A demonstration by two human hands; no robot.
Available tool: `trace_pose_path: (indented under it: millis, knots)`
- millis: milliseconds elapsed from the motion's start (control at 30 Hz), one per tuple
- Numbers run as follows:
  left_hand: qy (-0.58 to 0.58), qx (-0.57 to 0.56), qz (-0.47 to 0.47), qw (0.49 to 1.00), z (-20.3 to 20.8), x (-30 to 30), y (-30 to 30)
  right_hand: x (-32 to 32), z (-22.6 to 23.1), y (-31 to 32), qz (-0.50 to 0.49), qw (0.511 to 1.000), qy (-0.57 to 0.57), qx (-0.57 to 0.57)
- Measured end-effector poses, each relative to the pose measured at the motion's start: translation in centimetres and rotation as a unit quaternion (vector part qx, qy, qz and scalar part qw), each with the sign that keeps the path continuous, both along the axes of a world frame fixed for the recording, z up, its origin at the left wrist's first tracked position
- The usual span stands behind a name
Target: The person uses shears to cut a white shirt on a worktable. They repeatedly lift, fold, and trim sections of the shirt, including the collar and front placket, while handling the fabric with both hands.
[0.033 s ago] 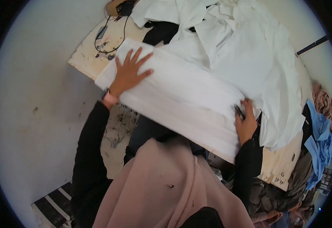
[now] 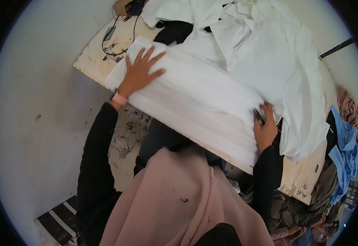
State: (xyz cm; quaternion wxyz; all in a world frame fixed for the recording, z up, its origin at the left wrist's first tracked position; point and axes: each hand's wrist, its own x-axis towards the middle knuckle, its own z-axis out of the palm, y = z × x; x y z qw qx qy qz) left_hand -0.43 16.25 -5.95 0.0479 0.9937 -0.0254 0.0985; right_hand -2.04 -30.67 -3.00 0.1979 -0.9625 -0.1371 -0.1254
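A folded length of white cloth (image 2: pixel 199 100) lies flat along the near edge of the wooden table (image 2: pixel 90 57). My left hand (image 2: pixel 139 74) rests palm down on its left end, fingers spread. Toward the other end, my right hand (image 2: pixel 266 130) touches the cloth with fingers curled round a small dark pointed tool that looks like thread snips (image 2: pixel 259 117). The handle end of the snips is hidden in my palm. Just beyond the folded length, more white fabric (image 2: pixel 265 61), with a collar-like part, spreads loosely over the table.
Black fabric (image 2: pixel 174 33) shows under the white at the back. A black cable (image 2: pixel 134 30) loops on the table's left corner. Blue garments (image 2: pixel 345 143) and brown cloth (image 2: pixel 324 186) lie at the right. Another person's hands (image 2: pixel 296 233) appear lower right. A wall (image 2: pixel 39 102) stands at left.
The left end of the folded cloth and my left hand have shifted slightly away from me. My right hand has barely moved.
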Motion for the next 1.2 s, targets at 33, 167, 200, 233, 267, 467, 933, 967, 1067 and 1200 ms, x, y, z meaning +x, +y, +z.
trace_pose_path:
  millis: [33, 167, 200, 233, 267, 467, 933, 967, 1067, 1200]
  knots:
    - [0.000, -0.004, -0.023, 1.000, -0.4, 1.4, 1.0, 0.6, -0.5, 0.3, -0.011, 1.000, 0.002, 0.000]
    - [-0.013, -0.028, -0.074, 0.997, -1.4, 5.1, 3.5, 1.6, -1.6, 0.8, -0.031, 0.999, -0.016, 0.035]
    - [-0.009, -0.028, -0.063, 0.998, -1.5, 5.2, 3.6, 1.4, -1.4, 0.8, -0.007, 0.996, -0.016, 0.086]
    - [-0.018, -0.033, -0.064, 0.997, -1.5, 5.0, 3.5, 1.0, -1.1, 0.6, 0.017, 0.991, -0.015, 0.136]
    - [-0.031, -0.035, -0.065, 0.997, -1.3, 4.7, 3.4, 0.7, -0.6, 0.3, 0.032, 0.981, -0.016, 0.191]
    - [-0.177, -0.048, -0.020, 0.983, 2.5, -0.7, -0.7, -6.1, 2.0, -1.0, -0.005, 0.970, -0.016, 0.244]
    - [0.104, -0.289, -0.269, 0.913, 2.8, -6.5, -13.4, -10.5, -0.8, 5.9, 0.034, 0.979, 0.089, 0.180]
    - [0.147, -0.343, -0.232, 0.898, 2.6, -6.4, -12.9, -10.6, -0.9, 5.8, 0.032, 0.979, 0.094, 0.179]
    - [0.167, -0.444, -0.160, 0.866, 2.1, -6.2, -10.9, -10.5, -1.2, 5.7, 0.026, 0.977, 0.099, 0.185]
    - [0.025, -0.520, -0.021, 0.854, 2.9, -6.3, -4.7, -10.6, -1.6, 4.8, 0.042, 0.942, 0.112, 0.315]
